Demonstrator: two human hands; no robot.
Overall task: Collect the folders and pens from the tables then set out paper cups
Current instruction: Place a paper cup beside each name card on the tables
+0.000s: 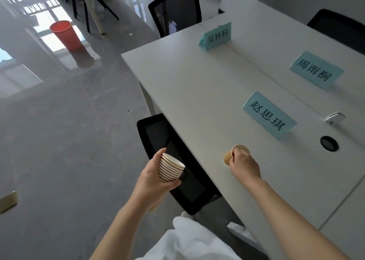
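Observation:
My left hand (153, 176) grips a stack of several nested paper cups (171, 167), held tilted over the black chair beside the table. My right hand (244, 164) holds a single tan paper cup (229, 156) by its rim, fingers curled over the edge. That cup is tilted and sits low over the white table (187, 94), in front of the nearest blue name card (269, 114). Whether it touches the tabletop I cannot tell. No folders or pens are in view.
Two more blue name cards (217, 35) (317, 69) stand farther along the table. A round cable port (329, 143) and a small white clip (334, 117) lie to the right. Black chairs (175, 9) (169, 145) (337, 26) flank the table. A red bin (66, 34) stands on the glossy floor.

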